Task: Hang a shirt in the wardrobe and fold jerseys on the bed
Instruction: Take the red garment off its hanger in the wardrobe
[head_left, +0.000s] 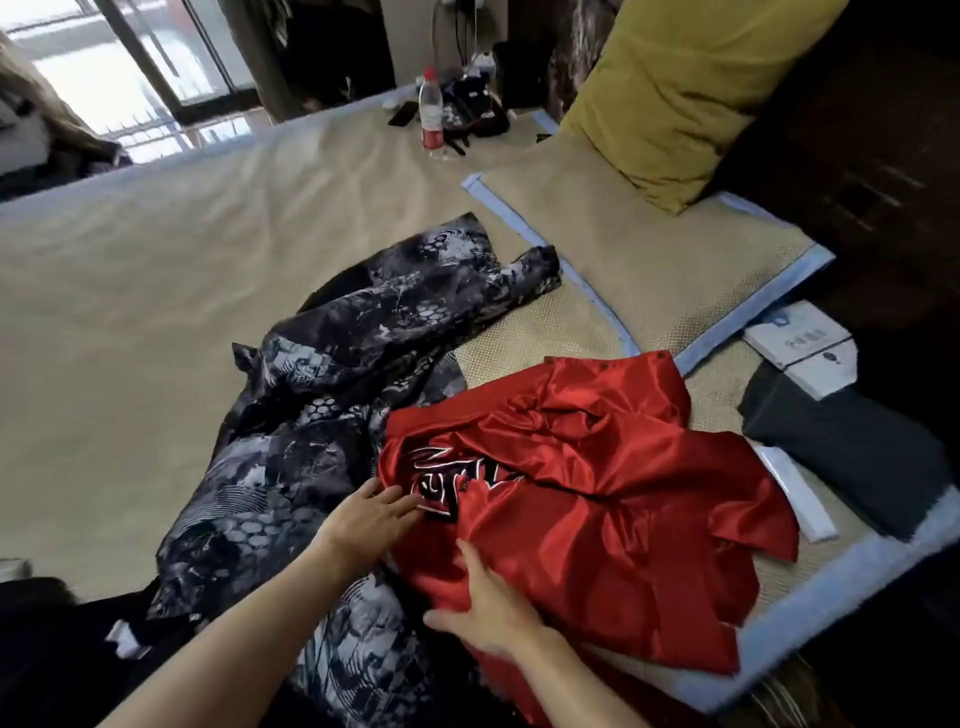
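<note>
A shiny red jersey (613, 499) with black and white lettering lies crumpled on the bed's woven mat (156, 291), at the near right. My left hand (376, 512) lies flat on its left edge, fingers straight beside the lettering. My right hand (491, 605) presses flat on the jersey's near part, fingers spread. A dark patterned grey and black shirt (332, 395) sprawls unfolded to the left of the red jersey, reaching under my arms.
A mat-covered pillow (654, 249) with blue trim and a yellow-green pillow (675, 98) lie at the far right. A dark folded garment (841, 452) and white boxes (802, 340) sit at the right edge. A plastic bottle (431, 111) and dark items stand at the far side.
</note>
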